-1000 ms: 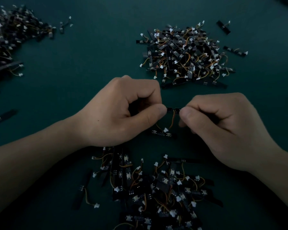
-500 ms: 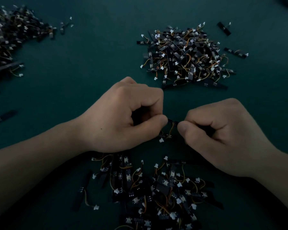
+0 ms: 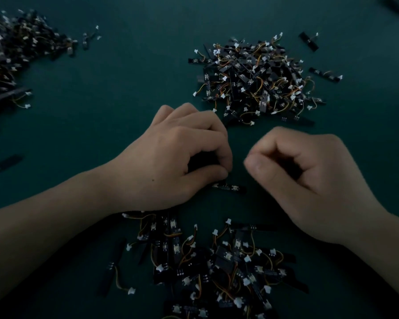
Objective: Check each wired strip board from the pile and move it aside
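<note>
One wired strip board [image 3: 231,187] lies flat on the dark green tabletop [image 3: 97,125] at the centre, between the hands. The left hand [image 3: 177,162] is curled, its thumb tip right over the board's 9 o'clock end. Whether it pinches that end I cannot tell. The right hand [image 3: 309,180], toward 3 o'clock, is curled thumb to forefinger with nothing visible inside, clear of the board.

The board sits just beyond the near pile [image 3: 205,261] at 6 o'clock, so a dragged wrist could probably sweep it back in and mix the lots. Its loose wire could also snag a neighbour and pull several along toward the far heap [image 3: 258,84] at 1 o'clock or the side heap [image 3: 14,54] at 10 o'clock.

The boards are thin, narrow, matt black slats. Each trails fine orange and yellow wires ending in a small white plug. The tabletop looks smooth and dull.
</note>
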A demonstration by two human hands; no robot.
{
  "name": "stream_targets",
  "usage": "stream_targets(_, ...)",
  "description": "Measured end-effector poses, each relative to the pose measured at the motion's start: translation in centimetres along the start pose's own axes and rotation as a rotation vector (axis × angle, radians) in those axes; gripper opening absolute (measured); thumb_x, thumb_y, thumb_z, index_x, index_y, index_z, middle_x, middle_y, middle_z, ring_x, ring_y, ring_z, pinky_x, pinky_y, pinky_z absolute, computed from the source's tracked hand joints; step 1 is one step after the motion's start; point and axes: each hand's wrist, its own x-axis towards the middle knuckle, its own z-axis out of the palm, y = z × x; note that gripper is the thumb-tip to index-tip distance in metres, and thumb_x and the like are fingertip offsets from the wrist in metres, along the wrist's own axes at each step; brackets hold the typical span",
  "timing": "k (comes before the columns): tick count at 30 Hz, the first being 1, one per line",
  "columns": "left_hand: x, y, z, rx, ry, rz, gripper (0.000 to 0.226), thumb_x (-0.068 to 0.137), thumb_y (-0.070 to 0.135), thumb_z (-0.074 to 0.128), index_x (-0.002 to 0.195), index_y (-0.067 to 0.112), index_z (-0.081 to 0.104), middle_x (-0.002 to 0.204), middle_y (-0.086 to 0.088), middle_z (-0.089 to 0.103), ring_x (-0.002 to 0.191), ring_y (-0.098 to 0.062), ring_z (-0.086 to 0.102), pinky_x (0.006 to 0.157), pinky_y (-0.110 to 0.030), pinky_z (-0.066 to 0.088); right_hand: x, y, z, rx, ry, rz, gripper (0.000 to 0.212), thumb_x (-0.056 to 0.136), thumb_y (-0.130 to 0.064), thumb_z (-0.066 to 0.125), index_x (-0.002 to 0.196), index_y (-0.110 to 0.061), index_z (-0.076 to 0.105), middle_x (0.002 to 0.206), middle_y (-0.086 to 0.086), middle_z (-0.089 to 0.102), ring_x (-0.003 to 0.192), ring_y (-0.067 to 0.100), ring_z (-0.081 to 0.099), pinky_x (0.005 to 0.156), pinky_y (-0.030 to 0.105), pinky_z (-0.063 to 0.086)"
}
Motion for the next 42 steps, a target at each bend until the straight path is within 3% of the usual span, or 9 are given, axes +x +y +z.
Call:
stream_targets(6, 0.16, -0.08, -0.13, -0.263, 0.167, 0.034, 0.004, 0.094, 0.029, 0.076, 0.095, 0.028, 0.072, 0.094, 0.018, 0.071, 0.089, -0.016, 0.068, 0.084, -0.034, 0.05, 0.14, -0.26, 0.16, -0.247, -0.125, -0.019, 0.037, 0.102, -0.054, 0.046, 0.09, -0.032, 0.073, 0.075, -0.016, 0.068, 0.07, 0.005, 0.065, 0.059, 0.036, 0.051)
stream_targets(10, 0.07, 0.05, -0.2, -0.369, 0.218, 0.051, 0.014, 0.095, 0.021, 0.077, 0.107, 0.021, 0.07, 0.095, 0.009, 0.071, 0.086, -0.015, 0.068, 0.079, -0.027, 0.053, 0.14, -0.13, 0.1, -0.238, -0.12, -0.007, 0.044, 0.104, -0.053, 0.039, 0.082, -0.03, 0.069, 0.066, -0.013, 0.063, 0.063, 0.008, 0.062, 0.054, 0.034, 0.047)
stream_targets(13, -0.04, 0.07, -0.52, -0.41, 0.191, -0.024, 0.026, 0.101, 0.032, 0.064, 0.12, 0.015, 0.068, 0.092, 0.004, 0.07, 0.083, -0.016, 0.066, 0.076, -0.019, 0.048, 0.13, -0.1, -0.04, -0.154, -0.105, 0.019, 0.041, 0.105, -0.052, 0.038, 0.076, -0.032, 0.06, 0.06, -0.014, 0.055, 0.058, 0.008, 0.058, 0.051, 0.021, 0.038)
stream_targets(16, 0.13, -0.04, -0.49, -0.395, 0.069, -0.056, 0.025, 0.099, 0.036, 0.062, 0.098, 0.015, 0.075, 0.082, 0.005, 0.07, 0.076, -0.019, 0.066, 0.068, -0.029, 0.049, 0.18, 0.01, -0.06, -0.119, -0.121, 0.022, 0.043, 0.105, -0.052, 0.038, 0.073, -0.03, 0.057, 0.059, -0.01, 0.054, 0.055, 0.012, 0.057, 0.048, 0.024, 0.038)
stream_targets(18, 0.36, 0.07, -0.27, -0.306, 0.065, -0.041, 0.021, 0.097, 0.032, 0.067, 0.084, 0.016, 0.073, 0.075, 0.011, 0.066, 0.071, -0.015, 0.063, 0.068, -0.024, 0.046, 0.19, -0.01, 0.0, -0.143, -0.129, 0.012, 0.043, 0.105, -0.051, 0.039, 0.075, -0.027, 0.059, 0.059, -0.006, 0.053, 0.055, 0.014, 0.057, 0.047, 0.03, 0.04)
stream_targets(22, 0.3, 0.06, -0.33, -0.356, 0.1, -0.065, 0.02, 0.096, 0.026, 0.068, 0.079, 0.016, 0.068, 0.069, 0.013, 0.06, 0.061, -0.013, 0.058, 0.06, -0.017, 0.04, 0.18, 0.09, -0.1, -0.043, -0.1, 0.029, 0.035, 0.104, -0.042, 0.044, 0.079, -0.027, 0.064, 0.057, -0.005, 0.052, 0.052, 0.015, 0.054, 0.046, 0.02, 0.033)
stream_targets(25, 0.27, 0.22, -0.33, -0.338, 0.109, -0.082, 0.022, 0.094, 0.026, 0.068, 0.075, 0.015, 0.066, 0.063, 0.012, 0.057, 0.056, -0.012, 0.054, 0.057, -0.015, 0.037, 0.19, 0.26, -0.02, -0.059, -0.084, 0.004, 0.037, 0.103, -0.038, 0.046, 0.074, -0.024, 0.064, 0.054, -0.004, 0.051, 0.05, 0.017, 0.053, 0.044, 0.023, 0.035)
stream_targets(38, 0.18, 0.72, -0.44, -0.217, 0.105, 0.065, 0.027, 0.089, 0.019, 0.063, 0.066, 0.007, 0.056, 0.061, 0.002, 0.052, 0.058, -0.018, 0.049, 0.067, -0.04, 0.04, 0.1, 0.59, 0.1, -0.062, -0.105, -0.085, 0.046, 0.101, -0.035, 0.052, 0.068, -0.008, 0.068, 0.051, 0.002, 0.056, 0.045, 0.018, 0.053, 0.044, 0.033, 0.037)
stream_targets(42, 0.13, 0.59, -0.47, -0.252, 0.096, 0.062, 0.027, 0.09, 0.019, 0.065, 0.066, 0.008, 0.058, 0.063, 0.003, 0.054, 0.059, -0.018, 0.053, 0.067, -0.041, 0.041, 0.2, 0.41, -0.36, -0.018, -0.202, -0.122, 0.043, 0.101, -0.033, 0.052, 0.065, -0.015, 0.067, 0.051, -0.004, 0.052, 0.047, 0.014, 0.052, 0.045, 0.021, 0.036)
